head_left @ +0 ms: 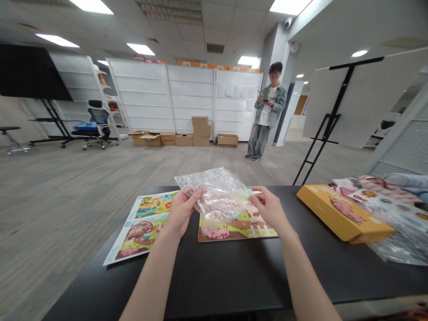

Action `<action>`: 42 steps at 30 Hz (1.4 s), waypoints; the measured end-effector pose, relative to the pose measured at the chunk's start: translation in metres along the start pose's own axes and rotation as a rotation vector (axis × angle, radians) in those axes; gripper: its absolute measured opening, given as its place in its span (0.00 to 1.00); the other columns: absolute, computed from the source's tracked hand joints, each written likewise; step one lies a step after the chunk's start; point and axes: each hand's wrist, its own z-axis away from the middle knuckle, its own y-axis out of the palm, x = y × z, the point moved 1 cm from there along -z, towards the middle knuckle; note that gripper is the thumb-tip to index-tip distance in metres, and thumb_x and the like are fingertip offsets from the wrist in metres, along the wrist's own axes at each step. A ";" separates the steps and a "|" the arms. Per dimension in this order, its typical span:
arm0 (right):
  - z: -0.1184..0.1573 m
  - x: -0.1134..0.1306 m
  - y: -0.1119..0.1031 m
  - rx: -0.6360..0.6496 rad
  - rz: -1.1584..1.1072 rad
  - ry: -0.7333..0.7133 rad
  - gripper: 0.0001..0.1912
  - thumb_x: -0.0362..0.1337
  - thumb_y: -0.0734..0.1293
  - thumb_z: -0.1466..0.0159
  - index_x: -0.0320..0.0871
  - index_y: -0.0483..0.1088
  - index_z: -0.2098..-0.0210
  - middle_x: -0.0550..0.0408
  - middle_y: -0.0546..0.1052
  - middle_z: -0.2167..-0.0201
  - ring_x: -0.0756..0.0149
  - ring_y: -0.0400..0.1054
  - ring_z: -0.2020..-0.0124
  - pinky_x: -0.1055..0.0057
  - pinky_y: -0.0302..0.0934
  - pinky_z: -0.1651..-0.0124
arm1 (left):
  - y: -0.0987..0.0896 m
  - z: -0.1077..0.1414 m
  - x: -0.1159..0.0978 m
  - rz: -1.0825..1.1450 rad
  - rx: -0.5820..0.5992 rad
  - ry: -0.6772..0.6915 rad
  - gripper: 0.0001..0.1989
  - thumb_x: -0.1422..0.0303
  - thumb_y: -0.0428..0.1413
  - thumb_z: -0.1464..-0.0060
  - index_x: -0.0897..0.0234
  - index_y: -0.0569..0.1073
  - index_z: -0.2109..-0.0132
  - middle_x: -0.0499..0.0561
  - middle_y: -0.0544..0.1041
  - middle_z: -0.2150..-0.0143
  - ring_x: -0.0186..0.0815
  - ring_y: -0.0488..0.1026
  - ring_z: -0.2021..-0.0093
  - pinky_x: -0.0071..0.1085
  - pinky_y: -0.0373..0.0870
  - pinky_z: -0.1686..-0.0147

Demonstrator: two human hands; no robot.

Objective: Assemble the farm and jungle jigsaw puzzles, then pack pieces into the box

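A crinkled clear plastic bag [217, 191] is stretched between my two hands above the black table. My left hand [182, 209] pinches its left side, thumb on top. On the right side, the fingers of my right hand [267, 205] are closed on the bag's edge. Whether anything lies inside the bag I cannot tell. Beneath it is a farm picture board [261, 229] with a pig, a cow and a white fence, partly covered by the bag. A printed picture sheet [143, 232] with two farm and animal scenes lies beside my left forearm.
An orange box [344, 211] sits on the table at the right, against crumpled clear plastic [401, 240] and folded fabric [377, 185]. Beyond the table a person [267, 107] stands holding a small object. Cardboard boxes [200, 133] line the back wall; a black stand [324, 129] rises at the right.
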 end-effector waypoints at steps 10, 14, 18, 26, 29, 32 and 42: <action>-0.003 -0.010 -0.009 0.003 -0.160 0.121 0.14 0.47 0.67 0.42 0.43 0.71 0.64 0.53 0.76 0.71 0.65 0.70 0.72 0.72 0.68 0.76 | 0.002 -0.005 0.009 -0.050 0.045 -0.002 0.27 0.49 0.69 0.59 0.65 0.78 0.58 0.49 0.80 0.68 0.32 0.74 0.70 0.26 0.71 0.70; -0.004 -0.013 -0.007 -0.004 -0.211 0.147 0.14 0.48 0.68 0.43 0.43 0.70 0.66 0.53 0.74 0.72 0.64 0.69 0.72 0.69 0.70 0.77 | -0.005 -0.006 0.011 -0.043 0.037 0.009 0.26 0.48 0.69 0.59 0.66 0.78 0.62 0.50 0.79 0.68 0.32 0.73 0.69 0.26 0.70 0.69; -0.003 -0.014 -0.005 0.005 -0.235 0.156 0.14 0.48 0.68 0.44 0.45 0.69 0.66 0.51 0.75 0.69 0.60 0.70 0.68 0.66 0.72 0.77 | -0.010 -0.008 0.014 -0.073 0.030 0.009 0.25 0.48 0.67 0.56 0.67 0.79 0.62 0.52 0.80 0.66 0.34 0.74 0.67 0.27 0.70 0.69; -0.004 -0.018 -0.005 0.000 -0.132 0.068 0.10 0.46 0.65 0.41 0.46 0.69 0.67 0.54 0.75 0.70 0.62 0.71 0.69 0.68 0.70 0.73 | -0.011 -0.012 0.014 -0.177 -0.117 -0.021 0.29 0.45 0.67 0.61 0.65 0.75 0.63 0.48 0.78 0.71 0.33 0.73 0.72 0.27 0.68 0.71; -0.004 -0.017 -0.006 -0.012 -0.086 0.038 0.10 0.46 0.64 0.41 0.45 0.69 0.67 0.54 0.75 0.71 0.63 0.72 0.70 0.67 0.70 0.70 | -0.011 -0.012 0.011 -0.240 -0.124 -0.016 0.28 0.45 0.67 0.62 0.64 0.73 0.64 0.46 0.77 0.73 0.32 0.73 0.72 0.27 0.68 0.70; -0.004 -0.017 -0.007 -0.031 -0.066 0.045 0.11 0.46 0.64 0.41 0.45 0.69 0.67 0.54 0.76 0.72 0.63 0.72 0.71 0.66 0.70 0.69 | -0.014 -0.011 0.009 -0.309 -0.095 0.002 0.27 0.45 0.67 0.61 0.64 0.74 0.64 0.48 0.78 0.71 0.33 0.74 0.70 0.26 0.68 0.70; 0.005 0.001 -0.018 0.167 -0.255 0.183 0.21 0.52 0.71 0.45 0.44 0.66 0.61 0.59 0.73 0.74 0.68 0.67 0.75 0.74 0.63 0.77 | -0.027 -0.006 0.000 -0.384 -0.044 0.057 0.26 0.46 0.67 0.59 0.66 0.74 0.68 0.51 0.78 0.70 0.34 0.73 0.70 0.28 0.69 0.69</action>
